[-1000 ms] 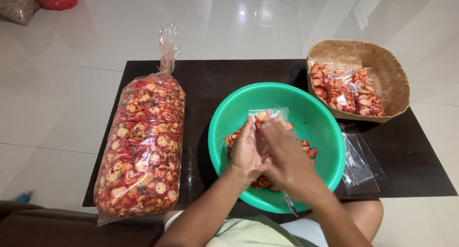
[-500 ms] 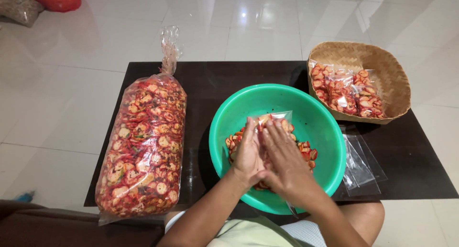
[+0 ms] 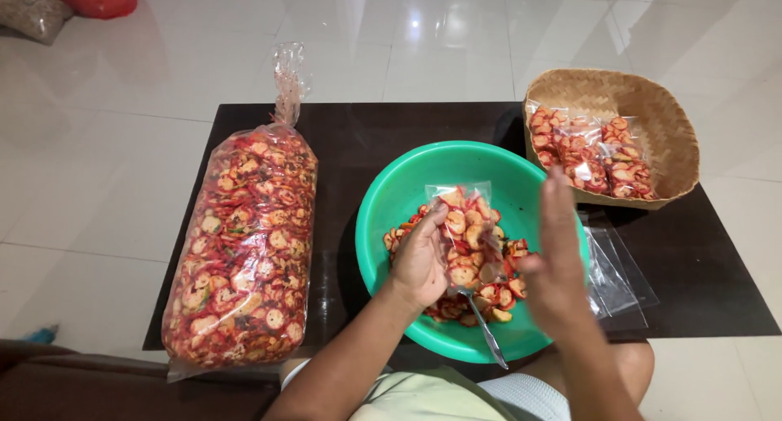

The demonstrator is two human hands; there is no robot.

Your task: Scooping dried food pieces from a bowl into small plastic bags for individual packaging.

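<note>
Home floor: glossy white tiles (image 3: 456,46), low table (image 3: 391,123).

Left hand (image 3: 422,262) clenched; right hand (image 3: 554,254) flat, fingers straight.

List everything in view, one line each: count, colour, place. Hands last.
Table: one, dark, centre.
Big bag of chips: one, clear with red chips, table's left.
Bowl: one, green, centre, loose chips inside.
Spoon: one, metal, in bowl.
Basket: one, woven tan, right rear.
Filled packets: several, red, in basket.
Empty bags: a few, clear, right of bowl.
Sacks: two, red and grey, far left floor.
Left hand: holds small packet.
Right hand: open, beside packet.
</note>
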